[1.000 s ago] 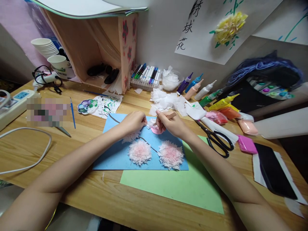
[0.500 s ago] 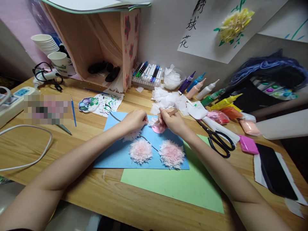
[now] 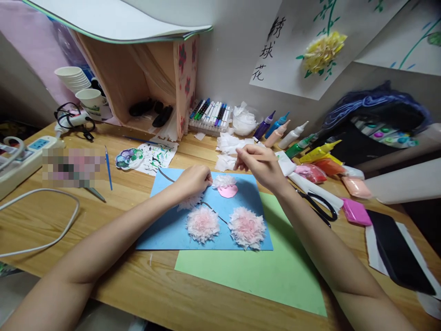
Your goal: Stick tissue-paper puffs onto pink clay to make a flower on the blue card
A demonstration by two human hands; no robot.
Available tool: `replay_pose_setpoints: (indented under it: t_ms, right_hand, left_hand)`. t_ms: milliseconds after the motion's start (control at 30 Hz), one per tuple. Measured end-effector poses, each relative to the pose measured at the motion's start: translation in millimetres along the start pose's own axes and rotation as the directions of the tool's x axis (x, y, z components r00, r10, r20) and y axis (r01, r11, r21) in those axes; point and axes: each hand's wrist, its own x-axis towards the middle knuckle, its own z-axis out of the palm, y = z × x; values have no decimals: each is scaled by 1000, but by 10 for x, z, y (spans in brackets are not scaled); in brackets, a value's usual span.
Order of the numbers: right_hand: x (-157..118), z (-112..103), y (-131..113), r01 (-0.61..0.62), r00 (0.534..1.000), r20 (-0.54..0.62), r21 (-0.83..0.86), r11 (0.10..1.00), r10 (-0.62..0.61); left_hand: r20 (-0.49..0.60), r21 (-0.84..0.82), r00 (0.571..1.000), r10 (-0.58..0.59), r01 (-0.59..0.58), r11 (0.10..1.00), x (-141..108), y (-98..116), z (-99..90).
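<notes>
A blue sheet (image 3: 165, 234) bears fluffy pink-white paper flowers, two of them the left flower (image 3: 202, 224) and the right flower (image 3: 247, 227). Higher up, a pink round (image 3: 228, 191) is partly covered by white paper tufts (image 3: 223, 181). My left hand (image 3: 195, 181) rests closed just left of those tufts, over part of another flower; whatever its fingers pinch is hidden. Above the sheet's upper right, my right hand (image 3: 257, 165) holds a thin brown stick (image 3: 268, 157), its fingers by the pile of white tissue pieces (image 3: 229, 143).
Green paper (image 3: 255, 280) lies under the blue sheet. Black scissors (image 3: 319, 207), a phone (image 3: 396, 248) and clay packs (image 3: 356, 211) are to the right. Behind stand paint bottles (image 3: 280, 133), markers (image 3: 210, 115) and a bowl (image 3: 245, 120). A power strip (image 3: 27, 156) sits at left.
My right hand has lifted off the pink round and moved up and right to the tissue pile, with the stick still in it. My left hand stays by the tufts. The view has shifted slightly.
</notes>
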Motion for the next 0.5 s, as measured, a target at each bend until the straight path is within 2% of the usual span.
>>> replay_pose_setpoints:
  t_ms: [100,267,400,500]
  right_hand:
    - [55,56,207,175,985,38,-237,956,-171]
    - [133,255,509,179,983,45,-390,903,-176]
    - [105,223,423,227,969,3,-387,894,-245]
    - [48,125,267,220,968,-57,-285,933,-245]
  left_hand:
    - [-3,9,1000,-14,14,1000,-7,-7,-1]
    - [-2,9,1000,-12,12,1000,-20,-4,-7]
    - [-11,18,1000,-11,11,1000,-29,6,-1]
    - [-13,16,1000,-9,10,1000,-19,-16,8]
